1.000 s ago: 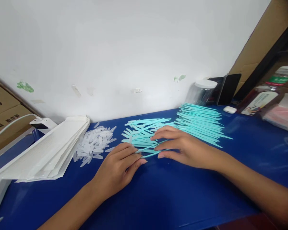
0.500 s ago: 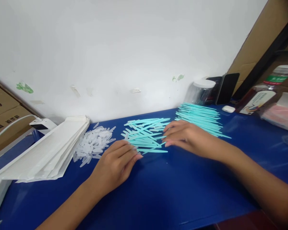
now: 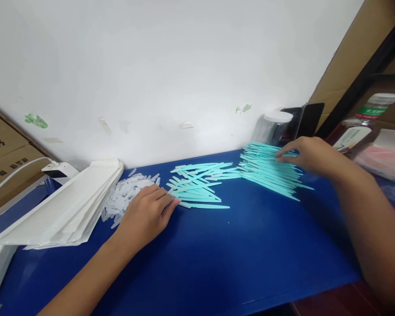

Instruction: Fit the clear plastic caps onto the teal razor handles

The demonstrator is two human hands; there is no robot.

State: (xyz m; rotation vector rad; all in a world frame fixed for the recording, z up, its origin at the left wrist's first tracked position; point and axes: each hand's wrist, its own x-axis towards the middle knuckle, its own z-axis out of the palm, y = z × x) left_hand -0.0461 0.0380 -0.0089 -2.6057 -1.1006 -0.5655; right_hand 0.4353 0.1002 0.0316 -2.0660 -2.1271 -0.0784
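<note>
My left hand [image 3: 148, 210] is closed, thumb and fingertips together, between the heap of small translucent caps [image 3: 131, 188] and the middle pile of teal sticks. What lies in its fingertips is too small to make out. These slim tapered sticks [image 3: 200, 193] look like eyebrow razors and lie crisscrossed, several with pale ends towards my left hand. Over at the right, my right hand [image 3: 304, 154] reaches onto a larger pile of the same teal sticks [image 3: 266, 173]. Its fingers are stretched out at the pile's upper right side, slightly blurred, with nothing visibly held.
White padded envelopes [image 3: 69, 206] lie stacked at the left, beside a small white device [image 3: 61, 171] with a cable. Behind the right pile stand a clear jar [image 3: 273, 129] and dark phones [image 3: 309, 120]. A labelled bottle [image 3: 355, 136] and a pink pack [image 3: 378, 158] are farther right.
My right hand has left the middle pile and moved right onto the larger pile. The stick between my hands is no longer there. My left hand has drawn slightly left.
</note>
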